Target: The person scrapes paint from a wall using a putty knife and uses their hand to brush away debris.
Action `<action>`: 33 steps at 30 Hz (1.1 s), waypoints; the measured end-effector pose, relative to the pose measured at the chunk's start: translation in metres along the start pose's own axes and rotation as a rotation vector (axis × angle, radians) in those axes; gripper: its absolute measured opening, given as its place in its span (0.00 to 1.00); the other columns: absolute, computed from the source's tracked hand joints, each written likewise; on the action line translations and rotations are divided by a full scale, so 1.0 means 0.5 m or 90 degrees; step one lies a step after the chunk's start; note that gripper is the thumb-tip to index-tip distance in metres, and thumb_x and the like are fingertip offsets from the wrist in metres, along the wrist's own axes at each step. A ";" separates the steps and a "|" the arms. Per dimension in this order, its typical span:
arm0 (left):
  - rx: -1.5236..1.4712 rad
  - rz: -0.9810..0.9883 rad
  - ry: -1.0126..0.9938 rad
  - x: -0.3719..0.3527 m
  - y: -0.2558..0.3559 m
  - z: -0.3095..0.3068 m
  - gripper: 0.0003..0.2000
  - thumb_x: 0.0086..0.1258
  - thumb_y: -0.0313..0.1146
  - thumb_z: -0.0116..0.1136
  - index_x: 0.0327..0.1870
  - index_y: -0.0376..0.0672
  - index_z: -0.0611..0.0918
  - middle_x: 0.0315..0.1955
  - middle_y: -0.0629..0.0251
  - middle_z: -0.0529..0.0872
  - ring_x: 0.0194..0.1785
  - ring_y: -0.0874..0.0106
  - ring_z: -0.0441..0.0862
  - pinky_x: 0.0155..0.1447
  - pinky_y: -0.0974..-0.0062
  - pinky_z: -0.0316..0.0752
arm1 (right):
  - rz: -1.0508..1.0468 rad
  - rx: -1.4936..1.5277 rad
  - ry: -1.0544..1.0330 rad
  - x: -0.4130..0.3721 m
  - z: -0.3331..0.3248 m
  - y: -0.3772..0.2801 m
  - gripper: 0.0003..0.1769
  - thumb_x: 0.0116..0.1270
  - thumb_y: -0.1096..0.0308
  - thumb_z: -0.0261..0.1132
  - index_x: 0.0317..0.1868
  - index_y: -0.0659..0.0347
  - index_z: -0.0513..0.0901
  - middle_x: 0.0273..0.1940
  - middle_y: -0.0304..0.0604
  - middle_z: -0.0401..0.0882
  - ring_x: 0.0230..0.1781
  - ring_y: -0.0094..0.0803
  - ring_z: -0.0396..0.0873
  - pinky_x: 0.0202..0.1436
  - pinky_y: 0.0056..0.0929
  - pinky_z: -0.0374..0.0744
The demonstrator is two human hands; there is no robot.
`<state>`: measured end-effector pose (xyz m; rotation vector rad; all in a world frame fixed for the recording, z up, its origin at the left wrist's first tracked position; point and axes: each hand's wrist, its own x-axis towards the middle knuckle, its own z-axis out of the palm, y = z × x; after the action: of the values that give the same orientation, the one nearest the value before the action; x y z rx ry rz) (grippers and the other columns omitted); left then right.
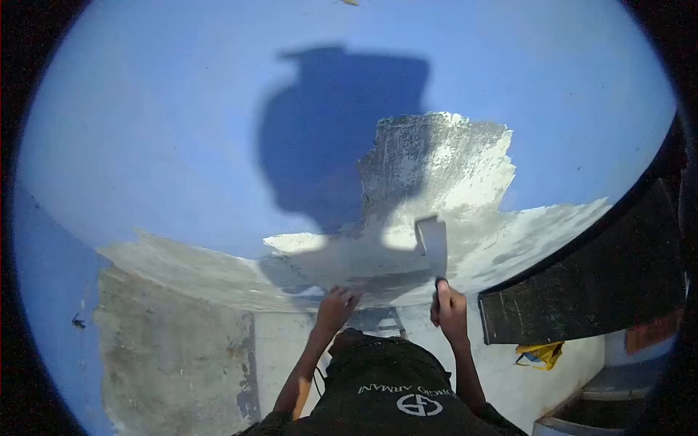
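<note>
My right hand [449, 309] is closed round the dark handle of a scraper [434, 243], whose wide metal blade points up over the wall. Around the blade lies a bare grey and white patch [443, 167] with ragged edges, surrounded by blue paint [182, 131]. My left hand [338, 305] is raised near the lower part of the bare strip, its fingers bent; what they hold, if anything, is too small to make out. A small whitish spot [313, 291] shows just left of it.
A dark panel [582, 269] stands at the right. Below it hangs a yellow bag [539, 355], near a dark ledge [603, 410] at the lower right. A rough grey wall section [174, 349] is at the lower left. A head-shaped shadow [342, 138] falls on the wall.
</note>
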<state>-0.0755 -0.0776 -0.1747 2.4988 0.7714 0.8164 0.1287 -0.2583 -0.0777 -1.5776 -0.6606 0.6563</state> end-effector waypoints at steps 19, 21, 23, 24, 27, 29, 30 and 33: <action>-0.500 -0.063 0.143 0.341 0.310 -0.203 0.21 0.79 0.46 0.43 0.46 0.39 0.84 0.22 0.75 0.76 0.26 0.82 0.67 0.30 0.78 0.61 | -0.093 0.222 -0.152 0.023 0.206 -0.182 0.25 0.79 0.50 0.42 0.29 0.59 0.67 0.14 0.34 0.62 0.10 0.21 0.61 0.14 0.23 0.62; -0.524 -0.073 0.148 0.347 0.296 -0.197 0.21 0.79 0.47 0.43 0.44 0.39 0.85 0.21 0.75 0.75 0.25 0.82 0.66 0.29 0.77 0.61 | -0.131 0.213 -0.112 0.033 0.226 -0.162 0.25 0.79 0.49 0.41 0.29 0.59 0.66 0.14 0.34 0.61 0.10 0.20 0.61 0.13 0.23 0.62; -0.504 -0.072 0.118 0.343 0.281 -0.192 0.22 0.79 0.48 0.42 0.42 0.41 0.86 0.20 0.75 0.75 0.25 0.82 0.66 0.29 0.77 0.61 | -0.110 0.246 -0.108 0.034 0.240 -0.147 0.26 0.80 0.49 0.40 0.28 0.59 0.64 0.14 0.34 0.59 0.10 0.20 0.60 0.12 0.23 0.61; -0.523 -0.108 0.078 0.341 0.275 -0.199 0.23 0.79 0.49 0.43 0.43 0.40 0.86 0.27 0.72 0.82 0.29 0.82 0.71 0.36 0.79 0.67 | -0.117 0.244 -0.102 0.037 0.241 -0.163 0.26 0.80 0.49 0.40 0.28 0.59 0.64 0.14 0.34 0.59 0.10 0.20 0.60 0.12 0.23 0.61; -0.449 -0.056 0.093 0.379 0.308 -0.265 0.24 0.79 0.49 0.41 0.41 0.40 0.87 0.22 0.72 0.80 0.25 0.81 0.70 0.34 0.78 0.66 | -0.129 0.262 -0.124 0.020 0.241 -0.223 0.28 0.80 0.50 0.41 0.25 0.61 0.65 0.14 0.35 0.63 0.09 0.22 0.62 0.12 0.26 0.62; -0.507 -0.058 0.095 0.386 0.317 -0.271 0.24 0.79 0.49 0.41 0.39 0.40 0.87 0.13 0.73 0.69 0.21 0.81 0.65 0.28 0.76 0.61 | -0.128 0.305 -0.109 0.012 0.256 -0.252 0.25 0.80 0.51 0.40 0.27 0.60 0.63 0.12 0.36 0.59 0.07 0.21 0.58 0.09 0.22 0.56; -0.510 -0.064 0.086 0.381 0.310 -0.264 0.25 0.79 0.50 0.40 0.39 0.40 0.87 0.13 0.73 0.70 0.20 0.81 0.65 0.28 0.76 0.61 | -0.135 0.301 -0.103 0.018 0.263 -0.243 0.25 0.80 0.51 0.40 0.27 0.60 0.63 0.12 0.36 0.59 0.07 0.21 0.58 0.09 0.22 0.56; -0.505 -0.084 0.025 0.366 0.288 -0.233 0.28 0.79 0.51 0.38 0.38 0.38 0.87 0.13 0.72 0.70 0.19 0.80 0.63 0.25 0.75 0.60 | -0.161 0.274 -0.028 0.011 0.280 -0.204 0.27 0.80 0.54 0.41 0.22 0.61 0.64 0.12 0.36 0.61 0.08 0.22 0.61 0.11 0.24 0.59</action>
<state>0.0291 -0.0536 0.0627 1.7143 0.4807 0.9010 0.0246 -0.1511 0.0098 -1.0650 -0.6848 0.5975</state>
